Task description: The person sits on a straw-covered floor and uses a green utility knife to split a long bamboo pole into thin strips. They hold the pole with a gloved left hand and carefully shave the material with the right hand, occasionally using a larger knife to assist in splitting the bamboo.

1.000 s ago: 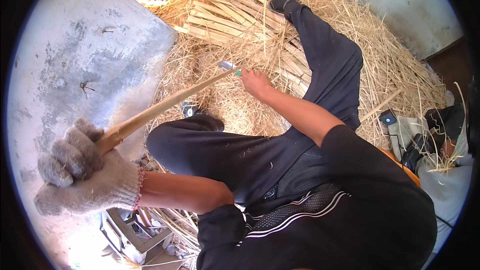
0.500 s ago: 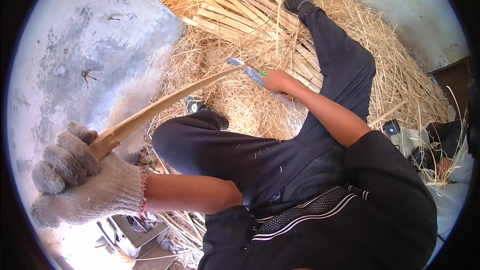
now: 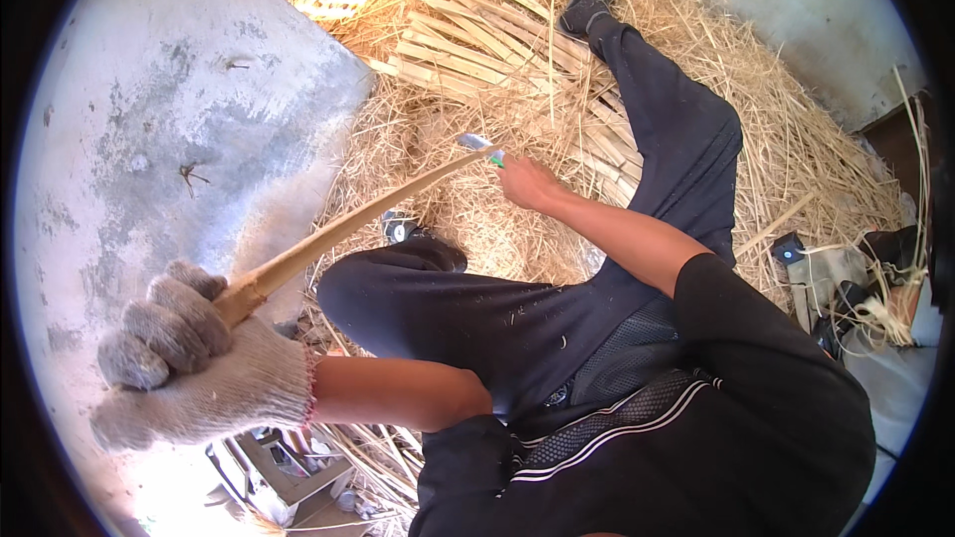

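My left hand (image 3: 194, 353), in a grey knitted glove, is closed around the thick near end of a long bamboo strip (image 3: 348, 226). The strip slants up and to the right across my left knee, and its thin far end reaches the knife. My bare right hand (image 3: 530, 184) is wrapped around a knife (image 3: 476, 142) with a green part beside the fingers. The short stretch of blade that shows lies at the strip's tip; my fist hides most of the handle.
Split bamboo slats (image 3: 453, 50) lie piled ahead on a bed of shavings (image 3: 507, 239). A weathered wall (image 3: 199, 89) stands on the left, another (image 3: 776, 10) at the far right. A grey box-like frame (image 3: 274, 472) sits at lower left, and bags with loose strips (image 3: 880, 323) at right.
My left hand and the strip's near end appear further right. My right hand has come slightly left and nearer, and less of the knife blade shows. The whole view has shifted a little.
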### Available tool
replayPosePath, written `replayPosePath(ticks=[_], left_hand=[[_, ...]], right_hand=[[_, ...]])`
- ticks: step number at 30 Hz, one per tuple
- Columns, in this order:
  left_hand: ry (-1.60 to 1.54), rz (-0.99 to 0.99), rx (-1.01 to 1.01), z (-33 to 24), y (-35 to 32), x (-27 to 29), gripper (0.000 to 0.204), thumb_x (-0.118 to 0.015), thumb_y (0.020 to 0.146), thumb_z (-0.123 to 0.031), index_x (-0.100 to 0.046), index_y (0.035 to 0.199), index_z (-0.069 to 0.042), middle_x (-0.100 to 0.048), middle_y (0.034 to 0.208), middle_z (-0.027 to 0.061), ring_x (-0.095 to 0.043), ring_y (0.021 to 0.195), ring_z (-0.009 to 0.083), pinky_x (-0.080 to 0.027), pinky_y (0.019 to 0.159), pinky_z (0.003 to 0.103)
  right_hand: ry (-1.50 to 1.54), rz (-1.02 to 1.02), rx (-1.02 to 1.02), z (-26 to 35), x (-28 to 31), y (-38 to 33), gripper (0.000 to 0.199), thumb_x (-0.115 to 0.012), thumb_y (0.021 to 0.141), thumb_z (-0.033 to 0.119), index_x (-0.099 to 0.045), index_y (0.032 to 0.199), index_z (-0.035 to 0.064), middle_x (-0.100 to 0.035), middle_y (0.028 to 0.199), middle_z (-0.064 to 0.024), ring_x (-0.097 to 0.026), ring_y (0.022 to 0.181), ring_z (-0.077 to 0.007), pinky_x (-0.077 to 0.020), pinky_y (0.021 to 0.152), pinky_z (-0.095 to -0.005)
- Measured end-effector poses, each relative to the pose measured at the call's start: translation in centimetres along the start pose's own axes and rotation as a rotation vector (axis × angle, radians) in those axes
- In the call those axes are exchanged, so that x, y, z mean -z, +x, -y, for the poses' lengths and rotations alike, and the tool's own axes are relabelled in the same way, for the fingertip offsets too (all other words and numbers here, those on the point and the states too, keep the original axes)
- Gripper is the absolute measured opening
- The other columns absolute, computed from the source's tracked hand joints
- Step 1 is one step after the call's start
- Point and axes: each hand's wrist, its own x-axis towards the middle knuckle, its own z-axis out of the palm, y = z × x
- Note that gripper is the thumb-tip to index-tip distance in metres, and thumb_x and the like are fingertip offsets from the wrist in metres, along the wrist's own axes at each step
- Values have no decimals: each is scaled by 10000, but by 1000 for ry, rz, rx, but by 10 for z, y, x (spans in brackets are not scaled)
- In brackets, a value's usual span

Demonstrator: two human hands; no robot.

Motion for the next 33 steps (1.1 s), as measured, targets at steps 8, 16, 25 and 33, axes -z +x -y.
replayPosePath(ticks=[8,16,25,33], left_hand=[[6,-12,-8,0,-3,-2,554,-329,962,-507,-272,503,-201,-243,401,-46,-218,312,69,-277,355,240],[161,26,-111,-6,64,27,485,-380,943,-392,-350,517,-161,-290,415,-19,-303,327,111,-390,397,281],[464,-24,-279,27,114,16,567,-317,976,-455,-432,555,-93,-335,448,-4,-389,381,134,-386,403,276],[115,27,5,81,89,-18,651,-254,941,-621,-343,492,-157,-288,450,-10,-262,386,111,-326,450,292]], right_hand=[[-196,144,-182,-82,-19,1,405,-468,960,333,-682,1038,-2,-673,1048,-192,-667,938,-354,-524,850,-415],[-224,169,-279,-165,-70,-9,425,-597,843,370,-694,922,-36,-690,896,-227,-687,858,-348,-546,796,-407],[-316,181,-281,-184,-116,0,230,-621,791,153,-707,974,43,-689,974,-183,-668,967,-313,-547,827,-399],[-508,66,-227,-173,-127,-12,291,-594,838,227,-685,1059,60,-664,1027,-149,-632,1035,-312,-517,869,-425]])
